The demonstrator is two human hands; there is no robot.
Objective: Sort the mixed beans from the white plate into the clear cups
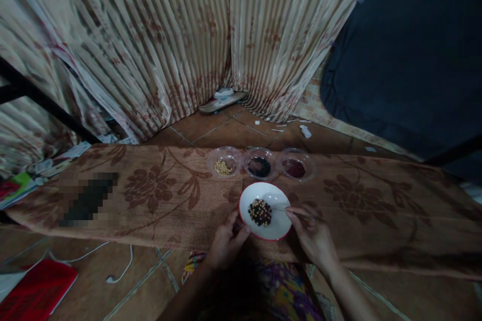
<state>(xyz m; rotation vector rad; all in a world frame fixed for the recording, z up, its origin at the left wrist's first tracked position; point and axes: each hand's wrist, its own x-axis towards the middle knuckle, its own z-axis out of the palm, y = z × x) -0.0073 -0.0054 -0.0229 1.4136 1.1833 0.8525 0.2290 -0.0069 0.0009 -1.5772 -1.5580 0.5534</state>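
Observation:
A white bowl with a red rim (280,228) holds a heap of mixed beans (259,212), pale yellow, black and dark red. My left hand (228,241) is closed on the bowl's left edge, thumb at the near rim. In my right hand (311,235) is a thin metal utensil (279,208), pinched between the fingers. It reaches over the right rim toward the beans; its tip is too small to make out. Just beyond the bowl stand three clear plastic cups: one with yellow beans (223,167), one with black beans (259,166), one with dark red beans (294,168).
A brown flowered cloth (181,230) covers the long, low table. At its left lie a blurred dark object (90,199) and papers (18,185). Striped curtains (188,35) hang behind. A red bag (41,288) and white cable (124,268) lie on the tiled floor.

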